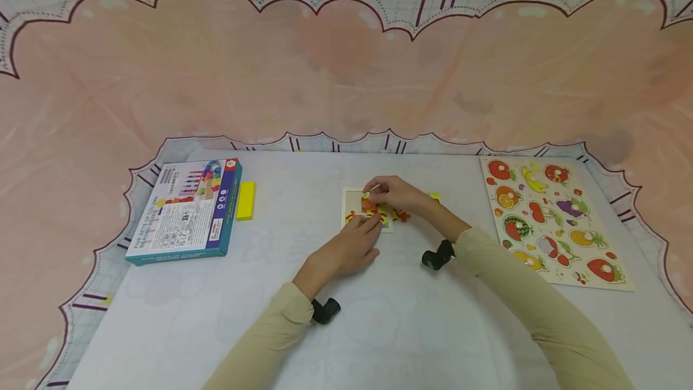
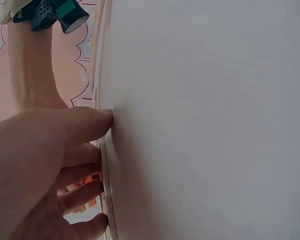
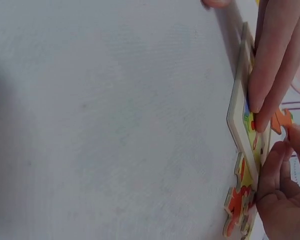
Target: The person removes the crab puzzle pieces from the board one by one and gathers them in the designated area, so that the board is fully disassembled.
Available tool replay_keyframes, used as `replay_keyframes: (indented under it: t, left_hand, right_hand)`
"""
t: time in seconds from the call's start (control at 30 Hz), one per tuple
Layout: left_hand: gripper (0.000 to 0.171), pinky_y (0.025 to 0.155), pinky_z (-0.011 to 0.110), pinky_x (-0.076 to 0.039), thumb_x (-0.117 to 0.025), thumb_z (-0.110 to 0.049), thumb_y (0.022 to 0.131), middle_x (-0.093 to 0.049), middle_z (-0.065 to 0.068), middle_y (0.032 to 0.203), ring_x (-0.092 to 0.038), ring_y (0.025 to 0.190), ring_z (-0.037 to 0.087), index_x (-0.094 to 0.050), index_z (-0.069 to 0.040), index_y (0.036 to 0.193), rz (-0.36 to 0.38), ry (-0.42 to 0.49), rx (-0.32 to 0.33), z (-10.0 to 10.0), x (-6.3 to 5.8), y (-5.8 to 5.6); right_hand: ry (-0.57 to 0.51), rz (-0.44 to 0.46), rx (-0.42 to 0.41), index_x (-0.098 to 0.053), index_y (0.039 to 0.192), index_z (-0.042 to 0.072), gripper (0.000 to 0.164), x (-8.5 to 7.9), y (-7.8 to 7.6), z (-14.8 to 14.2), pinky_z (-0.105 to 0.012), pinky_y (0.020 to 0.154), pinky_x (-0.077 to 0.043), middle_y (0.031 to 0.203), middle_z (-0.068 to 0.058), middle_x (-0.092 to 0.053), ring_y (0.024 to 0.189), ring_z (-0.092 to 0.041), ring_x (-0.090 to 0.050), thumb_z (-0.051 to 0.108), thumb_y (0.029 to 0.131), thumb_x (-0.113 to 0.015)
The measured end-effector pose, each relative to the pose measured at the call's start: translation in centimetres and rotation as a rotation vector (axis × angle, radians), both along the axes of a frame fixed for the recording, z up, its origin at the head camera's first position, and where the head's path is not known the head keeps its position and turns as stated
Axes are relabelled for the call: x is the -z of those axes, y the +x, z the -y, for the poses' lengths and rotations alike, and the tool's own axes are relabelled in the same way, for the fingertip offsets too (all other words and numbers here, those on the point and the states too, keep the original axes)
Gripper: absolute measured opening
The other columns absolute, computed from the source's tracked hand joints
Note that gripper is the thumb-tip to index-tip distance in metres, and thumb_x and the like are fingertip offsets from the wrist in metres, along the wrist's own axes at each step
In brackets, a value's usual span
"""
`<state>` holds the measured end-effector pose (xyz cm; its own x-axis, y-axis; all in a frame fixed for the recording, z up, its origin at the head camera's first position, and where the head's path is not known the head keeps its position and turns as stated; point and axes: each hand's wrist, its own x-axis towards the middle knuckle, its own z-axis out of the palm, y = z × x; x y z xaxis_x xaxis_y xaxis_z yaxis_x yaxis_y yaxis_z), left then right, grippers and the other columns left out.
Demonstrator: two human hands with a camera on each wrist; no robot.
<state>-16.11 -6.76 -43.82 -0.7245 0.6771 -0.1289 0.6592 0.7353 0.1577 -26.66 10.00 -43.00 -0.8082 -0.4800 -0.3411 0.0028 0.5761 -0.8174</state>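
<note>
small puzzle tray [image 1: 353,204] near tabletop [image 1: 379,330] centre, toward far edge. left hand [image 1: 346,251] grip relaxed, straight fingers [image 3: 262,95] resting on tray's near side, holding nothing. right hand [image 1: 392,192] grip pinching orange puzzle piece [image 1: 369,203] over tray. loose orange pieces [image 1: 402,216] just beside tray, right side. fruit peg board [image 1: 552,221] at right edge. game box [image 1: 186,210] and yellow block [image 1: 246,200] near left edge.
</note>
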Motion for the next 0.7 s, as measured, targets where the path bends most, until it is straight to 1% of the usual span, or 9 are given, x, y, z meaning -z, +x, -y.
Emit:
replay_keyframes:
  t: [0.23,0.37,0.5,0.63,0.7]
  left_hand:
    - [0.058,0.117,0.038,-0.027,-0.048,-0.033,0.101,-0.03,0.014,0.158,-0.032,0.145,0.025,-0.036,-0.001,0.148,0.0,-0.013,-0.002,0.0,0.0,0.0]
    - [0.058,0.117,0.037,-0.027,-0.047,-0.033,0.101,-0.029,0.012,0.159,-0.031,0.145,0.024,-0.035,-0.002,0.149,0.022,-0.018,-0.014,-0.1,0.1,0.0]
    - [0.059,0.118,0.038,-0.026,-0.046,-0.033,0.102,-0.025,0.01,0.161,-0.03,0.145,0.024,-0.032,-0.003,0.15,0.05,-0.012,-0.025,-0.2,0.1,0.0]
    - [0.059,0.118,0.038,-0.028,-0.046,-0.032,0.102,-0.024,0.009,0.161,-0.03,0.144,0.025,-0.032,-0.004,0.151,0.057,0.003,-0.043,-0.1,0.0,0.1]
    - [0.059,0.118,0.038,-0.028,-0.046,-0.032,0.102,-0.024,0.009,0.162,-0.03,0.143,0.025,-0.031,-0.004,0.151,0.058,0.003,-0.051,-0.1,0.0,0.2]
  right_hand:
    - [0.004,0.007,0.014,-0.06,0.123,0.01,0.027,-0.1,0.0,0.0,-0.022,0.082,-0.048,0.116,-0.014,-0.061,0.101,-0.021,-0.056,0.019,0.098,-0.057]
    - [-0.035,-0.017,0.056,-0.059,0.125,0.008,0.03,0.1,-0.2,-0.8,-0.021,0.077,-0.048,0.112,-0.013,-0.06,0.095,-0.02,-0.057,0.021,0.098,-0.057]
    - [-0.053,-0.052,0.1,-0.057,0.127,0.006,0.031,0.2,0.1,-2.5,-0.021,0.075,-0.05,0.107,-0.012,-0.061,0.088,-0.017,-0.058,0.019,0.099,-0.056]
    - [-0.006,-0.093,0.086,-0.057,0.126,0.003,0.03,0.3,0.8,-5.0,-0.021,0.076,-0.05,0.105,-0.013,-0.062,0.088,-0.017,-0.058,0.016,0.099,-0.055]
    - [0.02,-0.113,0.082,-0.058,0.125,0.003,0.029,0.4,1.1,-6.2,-0.02,0.077,-0.049,0.105,-0.013,-0.062,0.09,-0.017,-0.056,0.015,0.099,-0.055]
